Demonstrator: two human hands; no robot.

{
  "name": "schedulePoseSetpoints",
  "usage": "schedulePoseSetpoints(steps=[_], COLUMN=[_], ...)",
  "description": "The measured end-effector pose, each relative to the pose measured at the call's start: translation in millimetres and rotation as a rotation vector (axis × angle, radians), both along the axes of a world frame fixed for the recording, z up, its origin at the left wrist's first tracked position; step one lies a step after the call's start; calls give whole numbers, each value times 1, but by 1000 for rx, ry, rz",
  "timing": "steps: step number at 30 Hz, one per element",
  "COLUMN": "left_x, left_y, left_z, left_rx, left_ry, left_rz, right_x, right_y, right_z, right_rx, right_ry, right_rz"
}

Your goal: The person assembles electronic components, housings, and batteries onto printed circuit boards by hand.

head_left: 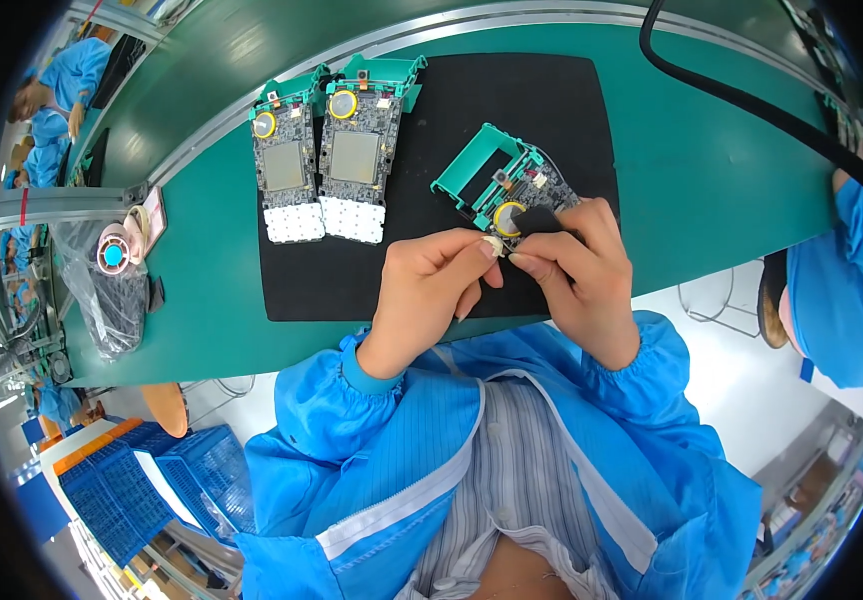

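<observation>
Over the right part of a black mat (432,190), both my hands work at the near end of a circuit board (542,190) set in a green plastic frame (477,170). My left hand (432,290) pinches a small cream-white piece (494,244) between thumb and index finger. My right hand (587,280) is closed beside it, fingertips pinched together; what they hold is too small to tell. A dark flap-like piece (540,221) lies against the right fingers, partly over a yellow-ringed round cell (508,218) on the board. My fingers hide the board's near end.
Two similar boards (287,165) (357,155) in green frames lie side by side at the mat's left. On the green table (202,290) are a clear plastic bag (102,300) and a pink round device (115,250). A black cable (752,100) arches at upper right. Blue crates (142,490) stand lower left; co-workers sit both sides.
</observation>
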State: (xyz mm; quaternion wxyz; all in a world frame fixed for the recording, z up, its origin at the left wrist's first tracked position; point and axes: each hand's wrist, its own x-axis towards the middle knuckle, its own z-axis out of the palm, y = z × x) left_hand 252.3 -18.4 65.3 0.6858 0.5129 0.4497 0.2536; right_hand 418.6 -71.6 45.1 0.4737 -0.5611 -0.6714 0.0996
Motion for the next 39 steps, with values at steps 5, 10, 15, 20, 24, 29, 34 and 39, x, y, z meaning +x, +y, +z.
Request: schedulePoseSetpoints(steps=[5, 10, 15, 20, 24, 29, 34, 39], left_x=[3, 9, 10, 5, 5, 3, -1, -6], left_y=[9, 11, 10, 11, 10, 7, 4, 8], left_z=[-5, -2, -2, -4, -7, -10, -7, -7], left_rx=[-9, -61, -68, -60, -42, -22, -53, -38], left_ry=[-39, -26, -47, -52, -47, -42, -82, -45], left_rz=[-37, 33, 48, 14, -1, 43, 86, 32], right_x=[7, 3, 0, -4, -5, -28, -38, -44], right_y=[4, 7, 9, 9, 5, -13, -9, -9], right_z=[0, 0, 0, 1, 4, 5, -4, -5], right_rx=[-11, 0, 20, 13, 67, -5, 90, 22], right_ry=[-1, 58, 79, 10, -153, 91, 15, 60], right_rz=[19, -44, -111, -105, -124, -271, -210, -219])
